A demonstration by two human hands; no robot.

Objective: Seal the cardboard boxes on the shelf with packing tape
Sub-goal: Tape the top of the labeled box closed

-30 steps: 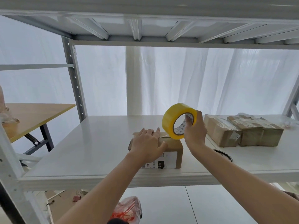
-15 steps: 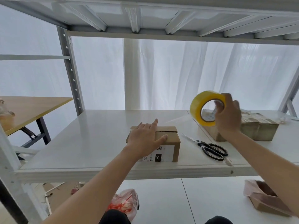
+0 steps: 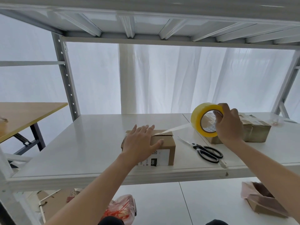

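A small cardboard box [image 3: 164,143] with a white label stands near the front of the white shelf [image 3: 90,143]. My left hand [image 3: 140,142] lies flat on the box top with fingers spread, pressing the tape end down. My right hand [image 3: 228,125] holds a yellow roll of packing tape [image 3: 197,119] up to the right of the box, fingers through its core. A clear strip of tape [image 3: 173,129] stretches from the roll down to the box top.
Black-handled scissors [image 3: 206,151] lie on the shelf right of the box. Taped cardboard boxes [image 3: 256,129] sit behind my right hand. A wooden table [image 3: 24,114] stands at the left. Below the shelf are an open box [image 3: 263,202] and a plastic bag of red ties [image 3: 121,208].
My right hand pulled the roll from above the box out to the right, drawing a strip of tape. My left hand flattened on the box top. The scissors came into sight.
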